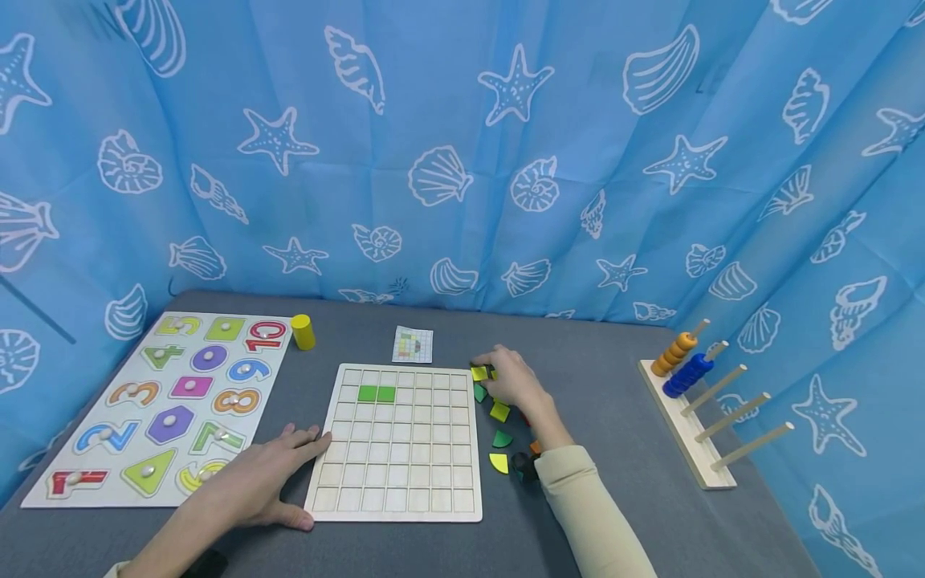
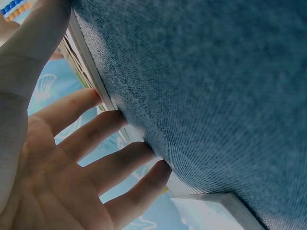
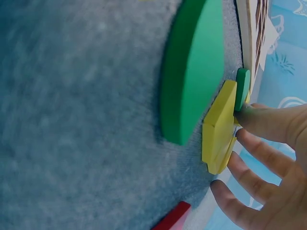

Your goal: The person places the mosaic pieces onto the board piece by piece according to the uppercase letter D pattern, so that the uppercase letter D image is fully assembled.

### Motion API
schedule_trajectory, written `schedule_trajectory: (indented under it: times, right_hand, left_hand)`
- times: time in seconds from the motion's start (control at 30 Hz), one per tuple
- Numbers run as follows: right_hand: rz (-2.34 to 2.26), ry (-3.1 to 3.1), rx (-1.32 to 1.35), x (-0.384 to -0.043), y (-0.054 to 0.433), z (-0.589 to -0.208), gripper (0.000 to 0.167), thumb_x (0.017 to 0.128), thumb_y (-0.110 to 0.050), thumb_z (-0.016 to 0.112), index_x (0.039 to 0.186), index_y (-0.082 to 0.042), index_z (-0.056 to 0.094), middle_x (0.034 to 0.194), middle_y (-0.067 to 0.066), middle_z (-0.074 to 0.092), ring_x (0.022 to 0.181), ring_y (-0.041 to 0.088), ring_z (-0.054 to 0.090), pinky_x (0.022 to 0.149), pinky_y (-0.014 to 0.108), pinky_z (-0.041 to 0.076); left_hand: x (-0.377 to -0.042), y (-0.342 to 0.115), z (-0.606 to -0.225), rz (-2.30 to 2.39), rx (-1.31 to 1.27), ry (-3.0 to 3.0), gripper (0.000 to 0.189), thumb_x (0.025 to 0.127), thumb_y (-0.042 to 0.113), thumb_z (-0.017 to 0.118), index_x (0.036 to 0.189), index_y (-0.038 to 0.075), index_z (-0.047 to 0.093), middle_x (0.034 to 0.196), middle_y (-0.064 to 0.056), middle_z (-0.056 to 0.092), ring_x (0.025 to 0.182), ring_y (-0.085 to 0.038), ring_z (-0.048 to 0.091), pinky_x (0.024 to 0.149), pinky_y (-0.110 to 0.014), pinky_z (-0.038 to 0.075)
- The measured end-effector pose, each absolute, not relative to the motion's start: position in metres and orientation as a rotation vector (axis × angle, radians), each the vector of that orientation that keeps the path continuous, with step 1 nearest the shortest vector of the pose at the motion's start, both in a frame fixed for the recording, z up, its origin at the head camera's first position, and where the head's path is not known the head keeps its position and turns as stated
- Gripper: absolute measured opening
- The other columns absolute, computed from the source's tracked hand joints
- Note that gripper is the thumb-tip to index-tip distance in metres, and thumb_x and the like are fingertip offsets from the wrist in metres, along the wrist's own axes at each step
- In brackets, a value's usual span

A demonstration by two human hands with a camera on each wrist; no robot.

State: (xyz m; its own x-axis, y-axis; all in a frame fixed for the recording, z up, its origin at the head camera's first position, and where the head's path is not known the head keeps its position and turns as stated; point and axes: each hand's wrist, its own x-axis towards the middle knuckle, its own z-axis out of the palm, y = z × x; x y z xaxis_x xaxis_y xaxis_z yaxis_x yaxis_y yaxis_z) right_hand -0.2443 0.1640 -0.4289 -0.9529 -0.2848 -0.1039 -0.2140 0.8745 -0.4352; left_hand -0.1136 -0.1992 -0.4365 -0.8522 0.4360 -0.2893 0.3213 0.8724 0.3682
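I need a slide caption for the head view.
Left hand touching pale wooden grid board with two green square tiles; right hand at flat yellow tile.

Pale gridded board (image 1: pixel 398 453), green squares (image 1: pixel 386 394), yellow pieces (image 1: pixel 499 412), blue curtain (image 1: pixel 462 116) with white seashells (image 1: pixel 439 175)

Play corner, apparently: shell-print curtain (image 1: pixel 462 120), number puzzle (image 1: pixel 168 374), 5-peg bead rack (image 1: pixel 686 427).

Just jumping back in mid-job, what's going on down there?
A person's left hand touches the left edge of a wooden grid board. Their right hand is down among the loose coloured pieces on the board's right side, near its far corner; whether it grips one is unclear. Two green squares sit side by side on the board, and a small printed card lies beyond it.
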Motion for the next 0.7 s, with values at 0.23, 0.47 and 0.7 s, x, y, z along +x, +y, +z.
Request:
schedule_trajectory:
  times: [0.23,0.47,0.7]
  right_hand:
    - [-0.625,2.888,-0.39,-0.2429,0.1616,-0.4291,0.034,0.095,0.0,0.066,0.127,-0.01,0.073,0.128,0.016,0.064,0.127,0.041,0.056,0.084,0.047,0.05]
    - [-0.623,2.911,-0.409,-0.2416,0.1611,-0.4294,0.031,0.096,-0.001,0.066,0.124,-0.009,0.074,0.124,0.016,0.066,0.121,0.039,0.058,0.084,0.048,0.052]
    - [-0.592,2.939,-0.438,-0.2417,0.1625,-0.4302,0.029,0.096,-0.003,0.067,0.124,-0.007,0.073,0.121,0.016,0.066,0.116,0.038,0.059,0.085,0.049,0.053]
  left_hand:
    - [-0.1129,-0.1997,-0.4366,0.442,0.566,2.681,0.112,0.063,0.065,0.087,0.153,0.011,0.048,0.157,-0.022,0.047,0.142,-0.059,0.041,0.105,-0.075,0.039]
    - [-0.1133,-0.1989,-0.4365,0.428,0.553,2.679,0.113,0.062,0.065,0.087,0.153,0.011,0.047,0.157,-0.022,0.047,0.142,-0.058,0.041,0.106,-0.075,0.039]
    - [-0.1138,-0.1992,-0.4375,0.431,0.561,2.681,0.113,0.062,0.066,0.086,0.153,0.011,0.048,0.157,-0.021,0.047,0.142,-0.058,0.041,0.105,-0.075,0.039]
